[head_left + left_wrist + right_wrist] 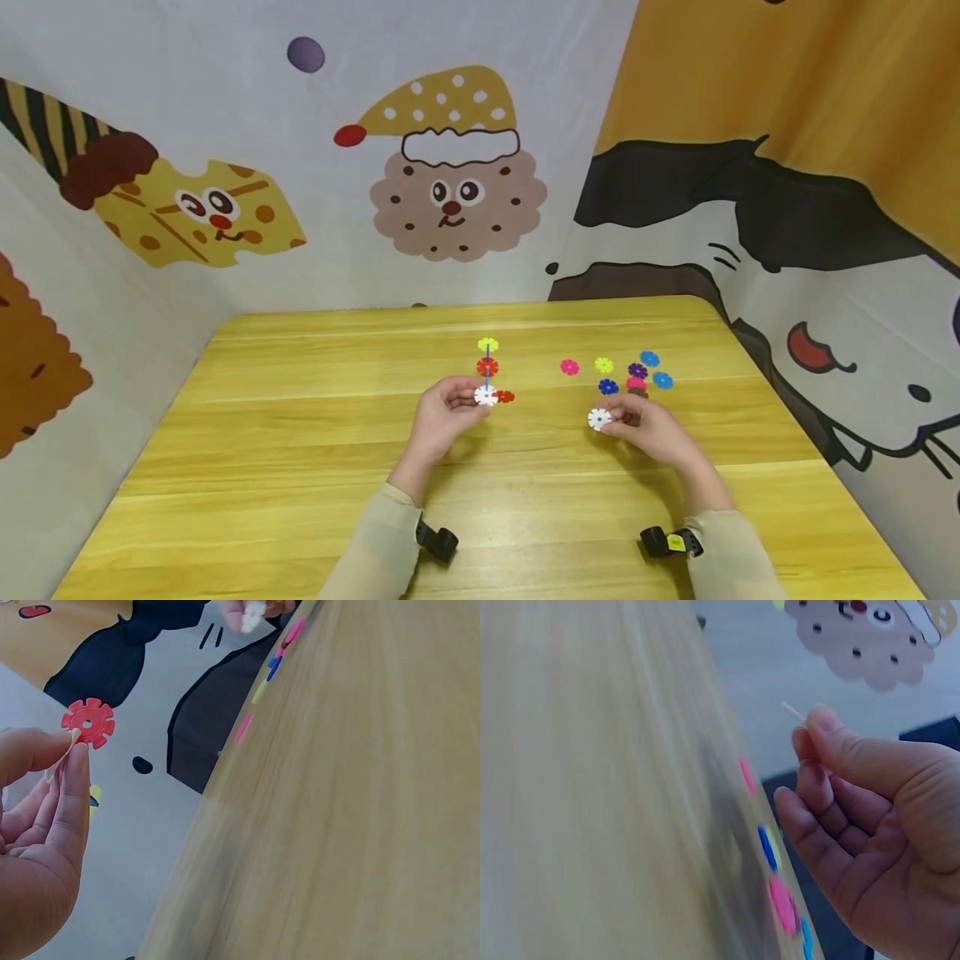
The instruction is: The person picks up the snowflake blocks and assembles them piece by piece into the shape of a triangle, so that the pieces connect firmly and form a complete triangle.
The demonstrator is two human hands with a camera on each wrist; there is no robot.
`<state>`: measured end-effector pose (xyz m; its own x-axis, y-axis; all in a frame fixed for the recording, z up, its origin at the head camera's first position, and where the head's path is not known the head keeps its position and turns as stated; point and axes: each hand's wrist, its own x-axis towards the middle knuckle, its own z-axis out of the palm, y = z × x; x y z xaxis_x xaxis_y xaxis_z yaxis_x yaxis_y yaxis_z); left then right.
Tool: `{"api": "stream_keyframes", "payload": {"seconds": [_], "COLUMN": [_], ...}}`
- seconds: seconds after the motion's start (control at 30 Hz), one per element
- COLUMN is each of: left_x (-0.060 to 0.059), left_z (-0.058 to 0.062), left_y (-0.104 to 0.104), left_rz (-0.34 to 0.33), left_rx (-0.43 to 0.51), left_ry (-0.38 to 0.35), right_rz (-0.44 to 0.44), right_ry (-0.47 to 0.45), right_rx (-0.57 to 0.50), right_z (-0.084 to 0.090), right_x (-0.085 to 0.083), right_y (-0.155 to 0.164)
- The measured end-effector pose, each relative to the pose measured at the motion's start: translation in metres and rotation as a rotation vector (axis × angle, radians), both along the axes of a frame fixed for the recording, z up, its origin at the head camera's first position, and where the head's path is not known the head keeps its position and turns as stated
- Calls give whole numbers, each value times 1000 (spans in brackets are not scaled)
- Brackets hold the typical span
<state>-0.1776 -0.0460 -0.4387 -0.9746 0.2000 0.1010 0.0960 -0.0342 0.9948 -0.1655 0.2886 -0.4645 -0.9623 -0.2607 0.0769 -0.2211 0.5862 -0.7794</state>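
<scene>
Head: left hand (444,410) pinches the chain (487,367); right hand (652,429) pinches a white disc (594,417) apart, toward the table's right edge (780,442).

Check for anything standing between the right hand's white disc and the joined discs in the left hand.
Nothing visible does: in the head view, only tabletop shows between the white disc in the right hand and the joined discs in the left hand. The loose discs lie farther back, off the straight path.
</scene>
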Motion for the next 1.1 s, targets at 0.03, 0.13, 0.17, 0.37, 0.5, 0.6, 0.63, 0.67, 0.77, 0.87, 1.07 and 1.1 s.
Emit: {"api": "stream_keyframes", "payload": {"seconds": [0.03,0.13,0.17,0.37,0.5,0.6,0.63,0.67,0.77,0.87,1.07,1.1], "left_x": [-2,-6,-7,-8,-2,4,6,7,7,7,7,7], "left_z": [-3,-11,-13,-17,-6,5,9,9,9,9,7,6], "left_y": [0,-1,-2,-4,-5,-6,-6,-6,-5,-5,-5,-4], "left_rz": [4,18,20,20,1,-14,-17,-16,-11,-9,-3,0], "left_rx": [4,14,11,-4,-13,-20,-21,-20,-13,-5,-5,-3], "left_ry": [-4,-7,-1,23,19,18,16,17,20,19,13,12], "right_rz": [1,12,12,26,18,24,28,29,31,27,31,33], "right_ry": [8,13,10,-25,-36,-25,-20,-19,-16,-24,-45,-47], "right_rx": [-17,-75,-95,-200,-248,-277,-288,-297,-328,-353,-380,-387], "right_z": [2,5,6,17,19,12,12,12,13,13,14,14], "right_x": [-2,-6,-7,-7,-8,-13,-13,-13,-13,-13,-13,-13], "right_y": [-6,-24,-30,-66,-87,-95,-98,-101,-107,-112,-117,-118]}}
